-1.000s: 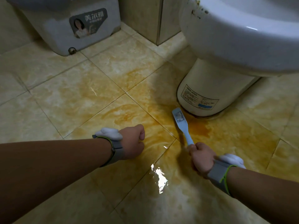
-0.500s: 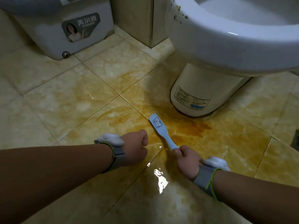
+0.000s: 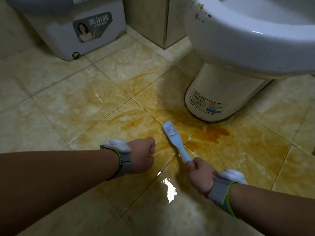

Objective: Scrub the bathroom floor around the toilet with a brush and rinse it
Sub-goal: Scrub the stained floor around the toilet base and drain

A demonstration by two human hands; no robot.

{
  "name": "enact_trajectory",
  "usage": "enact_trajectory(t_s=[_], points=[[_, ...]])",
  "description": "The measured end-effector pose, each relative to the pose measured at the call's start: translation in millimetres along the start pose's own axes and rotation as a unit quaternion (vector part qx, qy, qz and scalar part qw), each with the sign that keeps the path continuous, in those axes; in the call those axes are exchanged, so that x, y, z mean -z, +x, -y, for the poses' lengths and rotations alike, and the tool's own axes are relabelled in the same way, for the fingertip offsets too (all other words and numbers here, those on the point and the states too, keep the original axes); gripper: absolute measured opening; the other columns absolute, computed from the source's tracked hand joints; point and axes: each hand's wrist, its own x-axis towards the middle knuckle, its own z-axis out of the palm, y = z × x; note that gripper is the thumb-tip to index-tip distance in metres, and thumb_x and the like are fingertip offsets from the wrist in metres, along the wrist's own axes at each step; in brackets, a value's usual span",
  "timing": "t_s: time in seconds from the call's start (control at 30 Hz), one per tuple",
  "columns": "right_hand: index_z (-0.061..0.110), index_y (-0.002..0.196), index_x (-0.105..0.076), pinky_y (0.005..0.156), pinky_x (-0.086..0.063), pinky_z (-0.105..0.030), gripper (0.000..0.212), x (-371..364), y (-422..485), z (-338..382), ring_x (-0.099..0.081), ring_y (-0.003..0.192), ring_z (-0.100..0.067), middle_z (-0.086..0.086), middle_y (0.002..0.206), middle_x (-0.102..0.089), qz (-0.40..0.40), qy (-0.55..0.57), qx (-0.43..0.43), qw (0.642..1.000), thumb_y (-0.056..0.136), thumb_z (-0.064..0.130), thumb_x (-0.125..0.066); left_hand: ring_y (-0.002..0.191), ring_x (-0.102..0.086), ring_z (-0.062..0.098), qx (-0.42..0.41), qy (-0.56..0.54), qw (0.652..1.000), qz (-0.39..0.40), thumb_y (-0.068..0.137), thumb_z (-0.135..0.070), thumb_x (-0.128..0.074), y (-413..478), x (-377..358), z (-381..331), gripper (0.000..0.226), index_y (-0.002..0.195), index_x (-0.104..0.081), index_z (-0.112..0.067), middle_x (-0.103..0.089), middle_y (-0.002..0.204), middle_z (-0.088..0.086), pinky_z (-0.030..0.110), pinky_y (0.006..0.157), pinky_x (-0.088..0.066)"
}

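Note:
My right hand (image 3: 201, 176) grips the end of a light blue brush (image 3: 175, 140) by its handle. The brush head lies flat on the wet tiled floor (image 3: 85, 103), pointing up and left, just in front of the toilet base (image 3: 219, 92). An orange-brown stain (image 3: 211, 133) spreads over the tiles around the base. My left hand (image 3: 141, 155) hovers as a fist to the left of the brush, holding nothing. Both wrists carry grey bands.
The white toilet bowl (image 3: 255, 40) overhangs the floor at the top right. A grey machine with a picture sticker (image 3: 71, 29) stands at the top left. A tiled wall corner (image 3: 153, 21) sits between them. A puddle (image 3: 170, 188) glints near my right hand.
The brush head swept left from the toilet base across the tiles, then shifted slightly back right. My left fist stayed about where it was.

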Motion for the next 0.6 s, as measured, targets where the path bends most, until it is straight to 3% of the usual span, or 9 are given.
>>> enact_trajectory(t_s=[0.07, 0.13, 0.2, 0.3, 0.37, 0.43, 0.53, 0.6], points=[[0.003, 0.104, -0.057, 0.078, -0.041, -0.032, 0.031, 4.0, 2.2, 0.5, -0.059, 0.106, -0.038, -0.023, 0.106, -0.064, -0.064, -0.004, -0.054, 0.996, 0.099, 0.025, -0.037, 0.072, -0.057, 0.024, -0.001, 0.001, 1.000, 0.009, 0.085, -0.023, -0.053, -3.4, -1.8, 5.2, 0.008, 0.088, -0.046, -0.027, -0.060, 0.083, -0.002, 0.039, 0.067, -0.052], [-0.002, 0.106, -0.056, 0.074, -0.037, -0.031, 0.035, 2.4, 0.7, 5.0, -0.057, 0.105, -0.039, -0.024, 0.110, -0.063, -0.083, 0.020, -0.062, 0.994, 0.100, 0.024, -0.035, 0.074, -0.059, 0.024, 0.005, 0.006, 1.000, 0.012, 0.085, -0.025, -0.053, -5.4, -1.6, 9.8, 0.008, 0.089, -0.046, -0.028, -0.061, 0.084, -0.002, 0.041, 0.069, -0.053], [0.006, 0.097, -0.056, 0.069, -0.031, -0.028, 0.030, -3.6, -7.7, 13.1, -0.057, 0.092, -0.034, -0.018, 0.096, -0.062, -0.059, 0.044, -0.011, 0.997, 0.100, 0.028, -0.036, 0.074, -0.060, 0.023, 0.009, 0.009, 1.000, 0.009, 0.083, -0.027, -0.052, -6.3, 0.4, 12.6, 0.009, 0.089, -0.046, -0.029, -0.061, 0.084, -0.003, 0.042, 0.070, -0.055], [0.017, 0.081, -0.049, 0.067, -0.036, -0.029, 0.023, -19.1, -22.3, 13.1, -0.051, 0.073, -0.021, -0.002, 0.070, -0.052, 0.041, 0.062, 0.086, 0.993, 0.097, 0.033, -0.043, 0.075, -0.060, 0.023, 0.004, 0.010, 1.000, -0.003, 0.083, -0.026, -0.053, -7.8, 4.1, 12.9, 0.010, 0.087, -0.045, -0.029, -0.061, 0.084, -0.004, 0.039, 0.069, -0.054], [0.018, 0.075, -0.049, 0.059, -0.036, -0.026, 0.024, -21.1, -24.1, 2.7, -0.047, 0.061, -0.015, 0.003, 0.060, -0.046, 0.086, 0.044, 0.091, 0.991, 0.096, 0.032, -0.047, 0.075, -0.056, 0.022, -0.002, 0.015, 1.000, -0.007, 0.084, -0.023, -0.056, -10.7, 5.0, 11.8, 0.011, 0.085, -0.045, -0.027, -0.059, 0.083, -0.003, 0.036, 0.067, -0.048], [0.016, 0.074, -0.048, 0.052, -0.032, -0.024, 0.026, -17.8, -19.6, -10.8, -0.042, 0.053, -0.013, 0.001, 0.060, -0.046, 0.077, 0.032, 0.046, 0.995, 0.096, 0.030, -0.046, 0.074, -0.055, 0.022, 0.005, 0.019, 1.000, 0.006, 0.085, -0.025, -0.058, -15.1, 4.9, 12.2, 0.011, 0.087, -0.047, -0.024, -0.059, 0.084, -0.002, 0.037, 0.068, -0.048], [0.014, 0.075, -0.046, 0.059, -0.035, -0.026, 0.028, -8.0, -17.4, -24.9, -0.057, 0.067, -0.029, -0.006, 0.065, -0.053, 0.000, 0.031, -0.003, 1.000, 0.096, 0.032, -0.042, 0.075, -0.055, 0.024, 0.015, 0.022, 0.999, 0.035, 0.086, -0.027, -0.058, -19.3, 5.3, 14.7, 0.011, 0.089, -0.047, -0.024, -0.058, 0.086, -0.002, 0.041, 0.071, -0.052], [0.014, 0.075, -0.047, 0.063, -0.038, -0.027, 0.029, -7.8, -23.0, -25.3, -0.061, 0.074, -0.032, -0.005, 0.063, -0.053, 0.000, 0.056, 0.009, 0.998, 0.096, 0.033, -0.041, 0.073, -0.052, 0.023, 0.016, 0.027, 0.998, 0.046, 0.087, -0.026, -0.057, -20.4, 4.6, 13.6, 0.011, 0.088, -0.047, -0.025, -0.056, 0.084, -0.003, 0.040, 0.070, -0.052]])
